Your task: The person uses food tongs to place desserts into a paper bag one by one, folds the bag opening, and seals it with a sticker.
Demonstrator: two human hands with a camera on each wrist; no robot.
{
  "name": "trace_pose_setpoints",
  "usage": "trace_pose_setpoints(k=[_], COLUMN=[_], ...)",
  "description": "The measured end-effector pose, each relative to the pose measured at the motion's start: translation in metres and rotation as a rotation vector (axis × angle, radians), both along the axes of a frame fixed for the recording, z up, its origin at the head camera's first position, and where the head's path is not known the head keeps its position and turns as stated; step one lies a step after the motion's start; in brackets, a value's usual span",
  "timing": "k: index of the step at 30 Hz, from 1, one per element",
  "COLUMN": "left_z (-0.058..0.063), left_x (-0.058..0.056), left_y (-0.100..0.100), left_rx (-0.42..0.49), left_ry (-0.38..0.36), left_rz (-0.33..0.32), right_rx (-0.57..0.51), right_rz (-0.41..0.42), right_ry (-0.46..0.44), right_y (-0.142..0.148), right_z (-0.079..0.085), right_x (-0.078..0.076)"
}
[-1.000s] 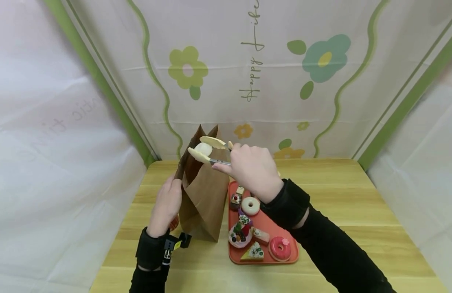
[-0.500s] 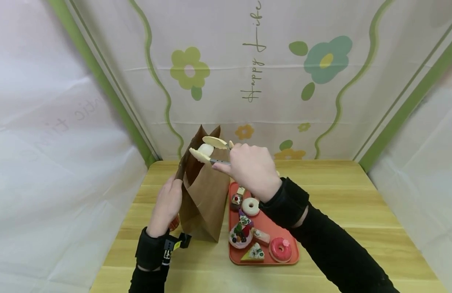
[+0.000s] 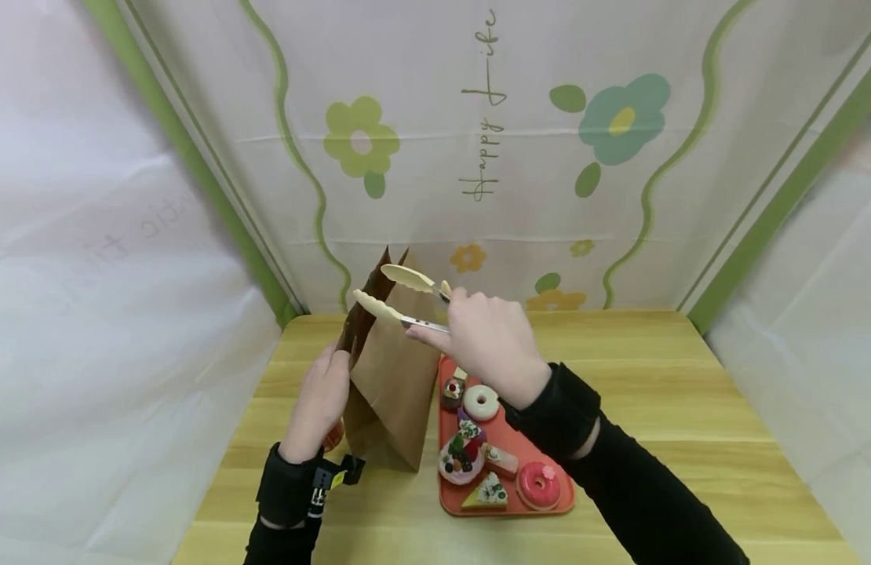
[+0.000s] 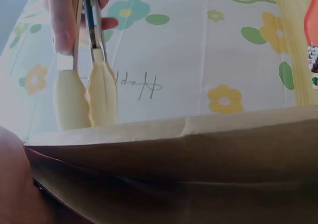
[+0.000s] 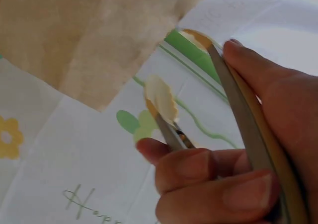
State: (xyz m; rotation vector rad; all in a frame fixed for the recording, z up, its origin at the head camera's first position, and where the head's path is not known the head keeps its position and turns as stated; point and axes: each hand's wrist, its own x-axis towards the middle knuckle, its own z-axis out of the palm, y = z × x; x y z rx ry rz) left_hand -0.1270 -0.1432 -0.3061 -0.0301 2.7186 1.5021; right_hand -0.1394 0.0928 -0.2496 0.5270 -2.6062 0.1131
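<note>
A brown paper bag stands on the table with its mouth up. My left hand grips the left edge of its mouth; in the left wrist view, part of that hand is at the bag's rim. My right hand holds tongs with cream scalloped tips, above the bag mouth. Nothing shows between the spread tips. The right wrist view shows fingers wrapped around the metal tongs, near the paper bag. The bag's bottom is hidden.
Right of the bag lies a red tray bearing a pink doughnut, a white doughnut, a fruit-topped cake, a cake slice and other small cakes. A brownish round item is partly hidden beside my left wrist.
The white round piece between the tongs' tips is gone from sight. The tips stand slightly wider and have moved a little left. The bag's mouth looks narrower; my left hand stays on its edge.
</note>
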Motion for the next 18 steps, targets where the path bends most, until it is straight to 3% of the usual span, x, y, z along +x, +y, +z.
trace_pose_setpoints(k=[4,7,12,15,18], left_z=[0.0,-0.001,0.0,0.001,0.001], left_x=[0.0,0.0,0.002,0.001,0.001], left_y=[0.0,0.001,0.002,0.002,-0.001], left_rx=[-0.025,-0.047,-0.051,-0.04,-0.024], left_ry=[0.009,0.02,0.014,0.004,-0.016], left_rz=[-0.001,0.006,0.01,0.004,0.002], right_rx=[-0.128,-0.29,-0.528,-0.582,-0.564], right_rz=[-0.043,-0.085,-0.172,-0.242,-0.285], right_ry=[-0.15,-0.29,-0.436,-0.503,-0.528], right_y=[0.015,0.031,0.061,0.078,0.093], right_z=[-0.017,-0.033,-0.073,-0.098,-0.119], right_x=[0.011,0.022,0.044,0.055,0.062])
